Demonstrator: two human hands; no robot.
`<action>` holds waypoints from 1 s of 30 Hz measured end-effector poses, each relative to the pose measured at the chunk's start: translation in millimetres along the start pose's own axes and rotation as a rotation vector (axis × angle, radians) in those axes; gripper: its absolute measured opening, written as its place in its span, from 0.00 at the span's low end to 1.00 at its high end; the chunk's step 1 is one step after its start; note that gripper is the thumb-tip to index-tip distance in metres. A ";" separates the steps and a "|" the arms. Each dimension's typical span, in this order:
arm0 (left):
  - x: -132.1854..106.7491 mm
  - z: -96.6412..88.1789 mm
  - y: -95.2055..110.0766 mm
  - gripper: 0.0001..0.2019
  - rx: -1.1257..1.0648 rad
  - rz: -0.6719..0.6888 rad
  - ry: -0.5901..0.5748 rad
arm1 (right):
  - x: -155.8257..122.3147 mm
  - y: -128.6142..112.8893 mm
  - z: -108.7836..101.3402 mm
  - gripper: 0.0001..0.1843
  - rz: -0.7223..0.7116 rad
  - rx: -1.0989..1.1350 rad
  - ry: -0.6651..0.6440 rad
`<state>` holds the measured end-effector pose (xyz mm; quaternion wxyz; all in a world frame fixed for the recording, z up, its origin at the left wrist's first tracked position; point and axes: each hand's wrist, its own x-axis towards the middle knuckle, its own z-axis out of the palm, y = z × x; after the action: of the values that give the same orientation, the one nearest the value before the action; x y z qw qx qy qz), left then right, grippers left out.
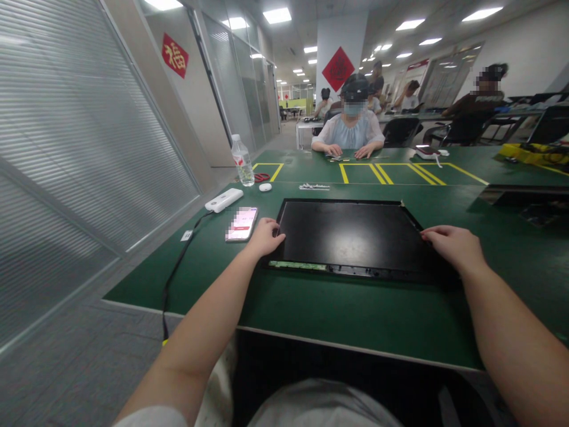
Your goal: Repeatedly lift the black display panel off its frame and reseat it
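A black flat display panel [351, 234] lies on the green table in front of me, its dark screen facing up. Along its near edge runs a strip with a green circuit board [297, 265]. My left hand [267, 236] grips the panel's left edge, thumb over the top and the other fingers curled at the side. At the opposite edge, my right hand [456, 243] pinches the frame between thumb and forefinger. The fingers under the rim are partly hidden on both sides.
Left of the panel are a lit phone [242, 224], a white power bank [224, 200] with a black strap, a white earbud case [265, 187], red-handled scissors [261, 177] and a water bottle [242, 161]. Small white pieces [314, 187] lie behind it. Across the green table [186, 284] sits a person [349, 127].
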<state>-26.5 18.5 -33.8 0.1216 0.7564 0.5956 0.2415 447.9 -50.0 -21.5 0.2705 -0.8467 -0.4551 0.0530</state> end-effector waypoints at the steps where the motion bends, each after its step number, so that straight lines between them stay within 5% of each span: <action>1: -0.6 -0.7 1.2 0.16 -0.006 -0.005 -0.008 | 0.7 0.5 0.4 0.15 0.003 -0.001 0.001; 11: -6.1 -6.7 7.3 0.20 -0.037 0.102 -0.002 | 5.6 5.8 5.2 0.14 -0.046 -0.023 0.034; 16: -12.6 -26.1 18.9 0.16 -0.166 0.380 -0.234 | 1.6 1.3 2.1 0.15 -0.021 -0.016 0.019; 22: -17.9 -38.2 31.7 0.14 -0.185 0.418 -0.406 | -1.9 -3.5 -1.9 0.16 0.010 -0.016 -0.018; 30: -16.8 -40.4 30.8 0.13 -0.183 0.441 -0.412 | -2.8 -4.0 -2.6 0.16 0.010 -0.010 -0.019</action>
<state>-24.1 -9.8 11.5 0.2520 0.8863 0.3558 0.1561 444.2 -51.5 -17.7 0.2617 -0.8497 -0.4538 0.0602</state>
